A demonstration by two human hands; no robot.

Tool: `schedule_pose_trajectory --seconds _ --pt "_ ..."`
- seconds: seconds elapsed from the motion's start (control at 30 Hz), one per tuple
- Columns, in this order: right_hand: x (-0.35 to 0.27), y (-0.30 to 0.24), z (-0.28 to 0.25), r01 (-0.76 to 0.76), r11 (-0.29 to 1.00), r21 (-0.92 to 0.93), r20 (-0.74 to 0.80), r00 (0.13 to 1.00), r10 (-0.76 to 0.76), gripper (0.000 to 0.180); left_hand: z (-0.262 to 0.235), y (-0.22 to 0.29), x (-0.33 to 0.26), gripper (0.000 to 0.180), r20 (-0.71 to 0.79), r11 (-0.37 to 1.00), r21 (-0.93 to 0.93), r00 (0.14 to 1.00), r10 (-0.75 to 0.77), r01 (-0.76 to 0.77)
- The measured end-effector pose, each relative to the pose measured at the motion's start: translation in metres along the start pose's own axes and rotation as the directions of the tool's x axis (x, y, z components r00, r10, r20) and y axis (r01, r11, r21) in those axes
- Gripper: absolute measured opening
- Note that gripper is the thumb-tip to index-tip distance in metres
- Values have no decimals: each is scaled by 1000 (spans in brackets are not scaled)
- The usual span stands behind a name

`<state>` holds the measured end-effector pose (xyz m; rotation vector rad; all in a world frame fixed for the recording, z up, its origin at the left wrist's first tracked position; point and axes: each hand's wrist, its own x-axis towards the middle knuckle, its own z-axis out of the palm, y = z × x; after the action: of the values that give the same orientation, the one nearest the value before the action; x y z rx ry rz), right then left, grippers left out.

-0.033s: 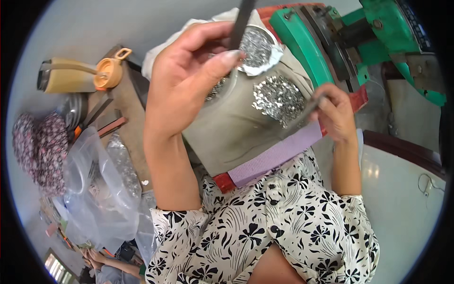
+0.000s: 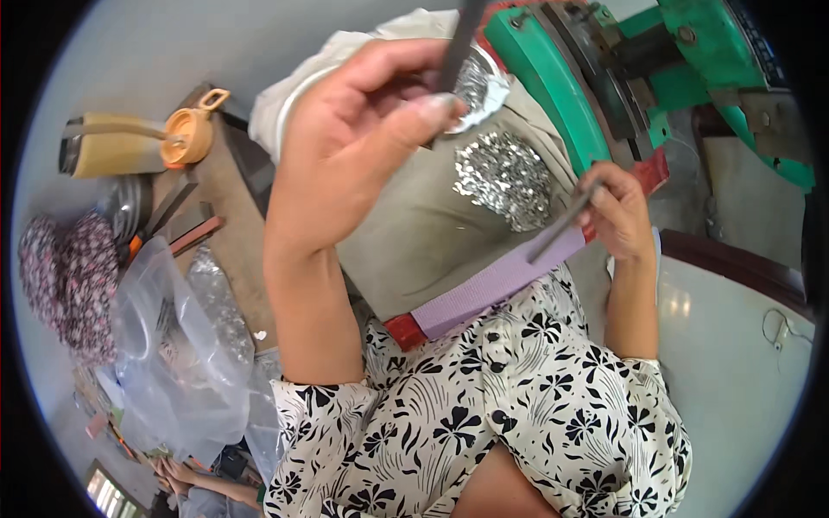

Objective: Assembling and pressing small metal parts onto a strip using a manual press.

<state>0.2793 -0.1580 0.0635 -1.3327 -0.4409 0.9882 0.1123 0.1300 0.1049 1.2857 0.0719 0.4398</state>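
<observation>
My left hand [image 2: 332, 160] is raised over the far part of the work surface, its thumb and fingers pinching a dark flat strip [image 2: 460, 52] that stands up and runs out past the top edge. Partly behind that hand is a white-rimmed container [image 2: 494, 93] with shiny silvery bits in it. In my right hand [image 2: 620, 214], closed, is a slim grey rod-like tool [image 2: 558, 235], slanting down to the left over a lilac ribbed strip [image 2: 475, 293]. A heap of small shiny metal pieces [image 2: 505, 181] lies on a grey-green cloth [image 2: 401, 250] between my hands.
A green machine [image 2: 553, 78] stands at the far right. To the left are a tumbler with an orange lid [image 2: 188, 138], a clear plastic bag [image 2: 177, 371], a patterned cloth bundle [image 2: 69, 285] and several flat bars. Another person's hands [image 2: 177, 473] show at the lower left.
The grey tool's free end has swung down onto the lilac strip's area and is less blurred. My left hand sits slightly farther right, with the dark strip still in it.
</observation>
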Motion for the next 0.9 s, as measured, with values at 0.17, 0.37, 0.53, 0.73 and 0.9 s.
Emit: schedule_pose_trajectory --seconds 0.17,0.37,0.53,0.73,0.9 --pt "-65 39 -78 -94 995 40 -420 902 102 14 65 -48 8 36 388 959 -91 897 -214 268" --pt "-52 63 -85 -107 993 -54 -729 684 34 22 109 -101 -24 34 593 856 152 647 -479 495" --pt "-39 79 -94 -212 876 -434 -705 685 -183 34 95 -98 -52 24 403 733 288 616 -677 616" --pt "-37 80 -74 -99 475 -874 -407 683 -607 36 69 -80 -78 19 162 612 692 743 -650 384" --pt "-46 52 -11 100 312 -945 -104 812 -574 29 71 -60 -86 29 -11 419 851 810 -587 316"
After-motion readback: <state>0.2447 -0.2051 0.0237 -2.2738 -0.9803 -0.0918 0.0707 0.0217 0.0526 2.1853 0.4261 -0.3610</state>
